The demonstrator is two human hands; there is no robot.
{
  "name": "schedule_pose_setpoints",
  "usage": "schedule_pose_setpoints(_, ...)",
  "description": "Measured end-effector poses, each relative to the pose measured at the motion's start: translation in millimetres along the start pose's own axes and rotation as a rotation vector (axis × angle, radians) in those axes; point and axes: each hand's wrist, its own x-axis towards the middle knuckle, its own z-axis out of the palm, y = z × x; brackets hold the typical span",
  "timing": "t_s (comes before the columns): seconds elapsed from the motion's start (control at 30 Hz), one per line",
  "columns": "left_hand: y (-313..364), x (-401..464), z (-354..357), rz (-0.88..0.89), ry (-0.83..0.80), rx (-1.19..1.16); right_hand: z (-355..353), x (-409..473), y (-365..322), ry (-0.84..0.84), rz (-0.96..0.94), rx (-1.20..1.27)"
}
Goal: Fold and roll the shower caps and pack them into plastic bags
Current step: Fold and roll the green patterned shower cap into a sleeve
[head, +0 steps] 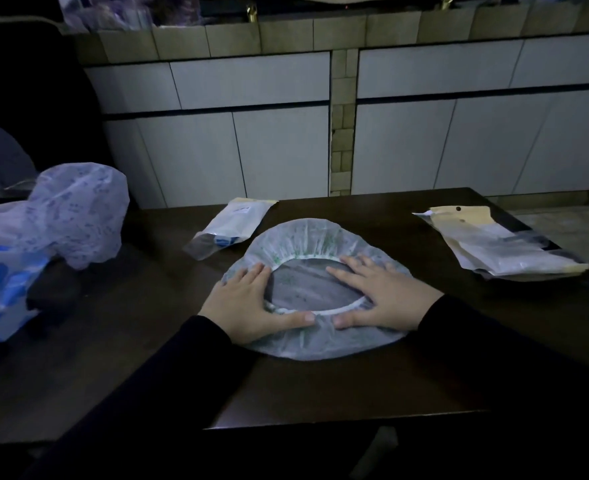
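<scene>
While both hands press downward, the dark table (372, 386) carries every item in view. Largest on it is the heap of blue-printed shower caps (44, 237), piled at the left edge. Next is the green-speckled shower cap (307, 237), spread flat and round near the middle of the table, opening upward, its white elastic rim forming an oval. Empty plastic bags (500, 247) lie stacked at the right edge, toward the far right corner. A packed bag (232, 223), with a rolled blue item inside, lies near the far edge, just beyond the flat cap on its left. The left hand (251, 303) rests palm down on the cap's left side, fingers straight and spread, thumb along the near rim. The right hand (379, 294) mirrors it on the right side, fingers straight, gripping nothing. The thumb tips nearly meet at the near rim.
</scene>
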Motion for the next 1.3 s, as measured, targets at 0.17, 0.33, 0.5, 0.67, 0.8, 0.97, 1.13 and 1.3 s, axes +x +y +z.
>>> schedule_pose_setpoints(0.17,-4.1,-9.0,-11.2,-0.021,0.053,0.001,-12.3,-12.0,7.8,0.393,-0.17,0.062)
schedule_pose_setpoints(0.33,-21.7,-18.8,-10.1,0.177,0.356,-0.125,-2.0,-24.8,19.9,0.307,-0.255,0.291)
schedule_pose_setpoints(0.5,-56.8,-16.9,0.1,0.405,0.128,-0.398,0.3,-25.8,36.5,0.187,-0.298,0.455)
schedule_pose_setpoints(0.67,-60.3,-11.9,3.9,0.437,0.124,-0.379,-0.1,-25.4,39.2,0.138,-0.304,0.495)
schedule_pose_setpoints(0.8,-66.8,-11.1,8.2,0.441,0.167,-0.39,-0.1,-27.6,40.0,0.189,-0.315,0.515)
schedule_pose_setpoints(0.97,-61.8,-9.9,5.5,0.43,0.221,-0.399,1.5,-25.2,35.9,0.413,-0.241,0.555)
schedule_pose_setpoints(1.13,-57.4,-0.1,-3.8,0.242,0.306,-0.617,-1.4,-23.9,47.5,0.366,-0.202,0.463)
schedule_pose_setpoints(1.3,-46.4,19.3,-6.0,0.117,0.511,-0.686,-7.7,-4.8,37.9,0.555,0.025,0.672)
